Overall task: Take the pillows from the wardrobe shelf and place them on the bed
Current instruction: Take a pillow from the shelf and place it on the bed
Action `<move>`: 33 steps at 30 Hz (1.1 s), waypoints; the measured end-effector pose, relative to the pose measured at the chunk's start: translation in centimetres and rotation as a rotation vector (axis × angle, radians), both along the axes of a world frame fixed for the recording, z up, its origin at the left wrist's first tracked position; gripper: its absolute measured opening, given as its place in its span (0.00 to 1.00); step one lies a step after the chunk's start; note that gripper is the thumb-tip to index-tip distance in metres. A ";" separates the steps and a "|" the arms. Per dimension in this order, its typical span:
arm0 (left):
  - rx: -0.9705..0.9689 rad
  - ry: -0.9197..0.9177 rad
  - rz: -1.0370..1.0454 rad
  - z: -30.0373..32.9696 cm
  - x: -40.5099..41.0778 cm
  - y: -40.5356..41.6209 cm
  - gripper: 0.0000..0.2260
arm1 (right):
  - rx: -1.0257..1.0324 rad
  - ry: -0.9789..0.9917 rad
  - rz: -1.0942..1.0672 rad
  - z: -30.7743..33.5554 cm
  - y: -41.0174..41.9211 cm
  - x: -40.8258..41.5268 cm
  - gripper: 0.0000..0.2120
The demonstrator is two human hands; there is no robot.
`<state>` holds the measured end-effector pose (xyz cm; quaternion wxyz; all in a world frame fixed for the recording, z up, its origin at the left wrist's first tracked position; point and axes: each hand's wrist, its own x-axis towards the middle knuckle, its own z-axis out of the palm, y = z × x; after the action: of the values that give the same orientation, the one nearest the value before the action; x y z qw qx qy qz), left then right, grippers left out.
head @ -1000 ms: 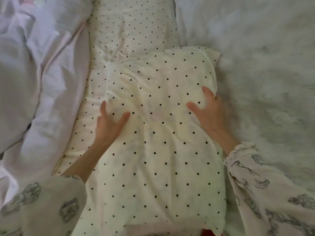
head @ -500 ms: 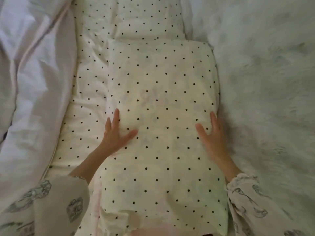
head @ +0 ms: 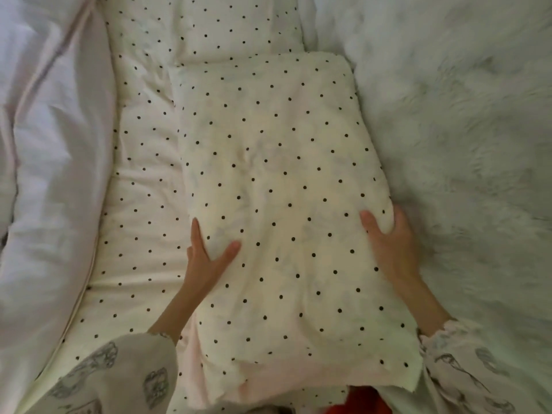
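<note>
Dotted pillow [head: 274, 180] on dotted sheet [head: 143, 210]; fur throw [head: 463, 144] right.

One head-worn camera looks steeply down from close above a cream black-dotted fabric pillow [head: 274, 174], which fills mid-frame. The left hand [head: 206, 261] and right hand [head: 391, 246] reach in from the bottom edge. A shaggy white fur blanket [head: 463, 144] runs off the right, a smooth white duvet [head: 50, 174] off the left.

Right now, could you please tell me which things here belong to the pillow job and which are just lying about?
Job: near dotted pillow, gripped by left hand and right hand; far dotted pillow; dotted bedsheet.
Lying about: white duvet; fluffy white blanket; red item, bottom edge.
</note>
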<state>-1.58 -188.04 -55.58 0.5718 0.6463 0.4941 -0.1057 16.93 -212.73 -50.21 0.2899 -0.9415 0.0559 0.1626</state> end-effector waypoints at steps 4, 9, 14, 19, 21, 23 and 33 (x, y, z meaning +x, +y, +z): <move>-0.039 0.066 -0.044 -0.9 0.5 0.4 0.51 | -0.200 0.163 0.119 -2.6 -0.8 -1.7 0.31; 0.130 0.091 -0.085 -0.8 2.3 2.3 0.48 | -0.222 0.198 0.101 -2.7 0.5 0.9 0.29; 0.303 -0.073 -0.099 -1.2 11.1 7.6 0.44 | -0.139 0.041 0.234 -3.4 6.4 8.5 0.29; 0.252 -0.029 -0.081 -2.6 15.6 11.6 0.46 | -0.113 0.059 0.280 -4.9 12.1 14.1 0.38; 0.209 -0.032 -0.064 -2.9 15.3 11.8 0.46 | -0.153 0.044 0.256 -5.1 13.3 14.3 0.37; 0.187 -0.054 -0.042 -2.8 15.4 11.3 0.45 | -0.203 -0.025 0.264 -4.8 14.1 14.0 0.28; 0.334 -0.190 0.019 -1.4 16.2 9.5 0.44 | -0.216 -0.571 0.232 -2.7 14.1 13.0 0.09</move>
<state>14.61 -178.57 -57.01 0.5017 0.7345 0.4548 0.0447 29.97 -198.62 -52.86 0.1720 -0.9744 -0.1184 -0.0831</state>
